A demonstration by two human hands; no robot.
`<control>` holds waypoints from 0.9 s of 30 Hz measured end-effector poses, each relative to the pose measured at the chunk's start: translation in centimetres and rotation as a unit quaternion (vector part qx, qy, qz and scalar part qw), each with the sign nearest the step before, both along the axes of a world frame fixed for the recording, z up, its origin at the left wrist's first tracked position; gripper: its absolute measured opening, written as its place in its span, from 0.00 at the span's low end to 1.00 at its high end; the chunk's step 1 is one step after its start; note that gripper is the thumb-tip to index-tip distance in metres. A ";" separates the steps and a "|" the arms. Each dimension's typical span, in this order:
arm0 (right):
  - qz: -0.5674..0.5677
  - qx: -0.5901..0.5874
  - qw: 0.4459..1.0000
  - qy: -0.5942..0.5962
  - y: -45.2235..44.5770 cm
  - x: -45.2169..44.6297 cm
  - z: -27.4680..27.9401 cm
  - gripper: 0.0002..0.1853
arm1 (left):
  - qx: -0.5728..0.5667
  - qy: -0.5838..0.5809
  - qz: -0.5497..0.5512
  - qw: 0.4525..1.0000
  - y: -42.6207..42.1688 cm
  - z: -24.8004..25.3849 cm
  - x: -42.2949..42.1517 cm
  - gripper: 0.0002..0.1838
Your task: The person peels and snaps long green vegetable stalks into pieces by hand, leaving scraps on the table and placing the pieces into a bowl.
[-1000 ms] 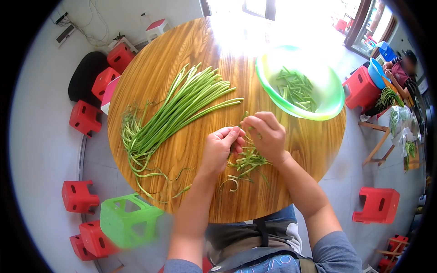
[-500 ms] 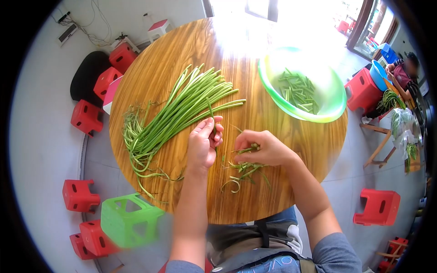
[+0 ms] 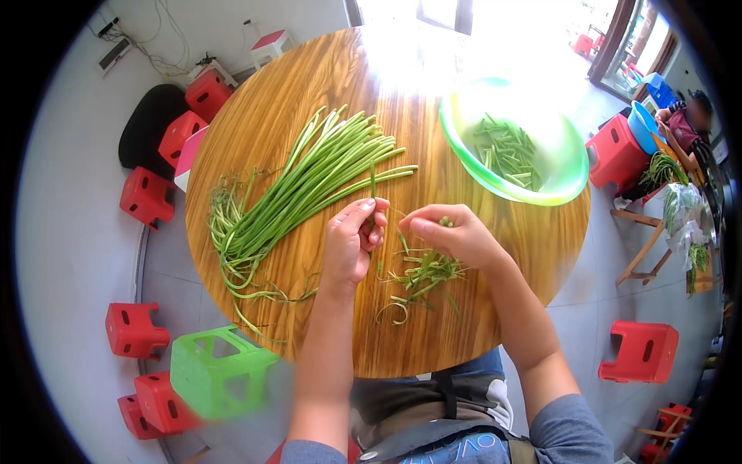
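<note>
My left hand (image 3: 357,238) is closed around a green vegetable stem (image 3: 373,182), which stands upright between thumb and fingers. To its right, my right hand (image 3: 454,234) is closed, with short green stem pieces (image 3: 445,222) showing in its curled fingers. A thin strand seems to run between the two hands. Below the right hand lies a small heap of trimmed green scraps (image 3: 425,272). Long green stems (image 3: 313,174) are bunched on the table left of my left hand, their curly pale ends toward the lower left.
A green-rimmed bowl (image 3: 570,196) with short cut stems (image 3: 506,153) stands at the back right of the round wooden table (image 3: 255,100). Red stools (image 3: 640,352) and a green stool (image 3: 220,371) surround it. A person (image 3: 684,127) sits at far right beside a blue basin (image 3: 643,124).
My right hand has lifted off the scraps and moved slightly up and right, uncovering more of them. My left hand has shifted slightly right, its stem now more upright.
</note>
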State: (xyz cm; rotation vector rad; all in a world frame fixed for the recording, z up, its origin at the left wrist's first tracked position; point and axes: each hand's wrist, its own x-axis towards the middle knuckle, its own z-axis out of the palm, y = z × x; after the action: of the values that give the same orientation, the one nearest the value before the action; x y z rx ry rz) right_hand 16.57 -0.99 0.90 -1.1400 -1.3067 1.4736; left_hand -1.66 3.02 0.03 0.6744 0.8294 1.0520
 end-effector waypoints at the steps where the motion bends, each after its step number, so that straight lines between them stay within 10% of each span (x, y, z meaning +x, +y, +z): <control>1: -0.014 -0.047 0.997 0.055 0.0 -0.1 0.2 0.11 | 0.001 0.002 0.002 1.000 0.0 0.0 0.0 0.10; 6: -0.181 0.019 0.969 0.166 0.2 0.7 -0.5 0.10 | 0.004 0.084 -0.053 0.995 -0.9 0.7 0.7 0.10; 12: -0.510 0.339 0.772 -0.171 1.1 3.2 2.3 0.11 | 0.049 0.081 -0.091 0.991 -0.8 -0.3 0.9 0.10; 15: -0.331 0.259 0.781 -0.462 4.6 7.8 3.3 0.12 | 0.059 0.096 -0.111 0.987 -1.1 0.4 1.1 0.10; 18: -0.316 0.332 0.679 -0.574 5.0 8.7 1.9 0.15 | 0.068 0.105 -0.118 0.985 -1.0 0.4 1.1 0.10; 23: -0.300 0.137 0.927 -0.180 2.1 1.4 2.7 0.13 | 0.058 0.089 -0.138 0.985 -1.0 -0.4 1.1 0.10; 27: -0.194 0.026 0.980 0.042 2.3 -0.6 -0.7 0.11 | 0.054 0.088 -0.145 0.984 -0.8 -0.7 1.3 0.11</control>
State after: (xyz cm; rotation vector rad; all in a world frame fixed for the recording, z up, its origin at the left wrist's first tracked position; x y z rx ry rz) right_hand 15.93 1.28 0.15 -1.2046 -0.9916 1.1790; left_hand -0.39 2.21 -0.65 0.9614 0.8006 0.7849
